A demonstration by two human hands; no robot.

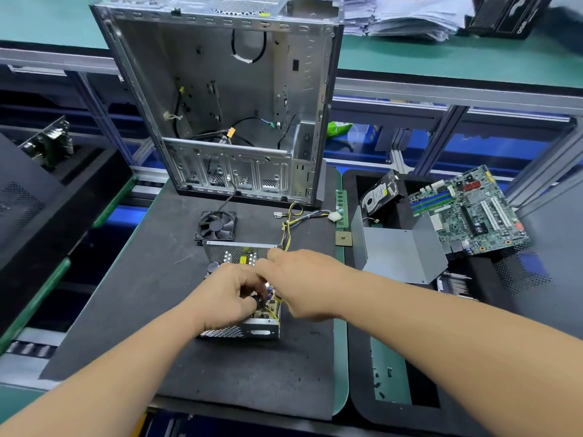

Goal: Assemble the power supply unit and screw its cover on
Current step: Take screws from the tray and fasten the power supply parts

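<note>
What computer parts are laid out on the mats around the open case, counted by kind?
Power supply unit: 1
Fan: 1
Motherboard: 1
Hard drive: 1
RAM stick: 1
Processor chip: 1
Loose metal cover: 1
Total: 7

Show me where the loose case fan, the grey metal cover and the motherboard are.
case fan [215,226]: head view, on its round hub.
grey metal cover [400,250]: head view, on its flat sloping face.
motherboard [467,209]: head view, mid-board, beside the white slots.
</note>
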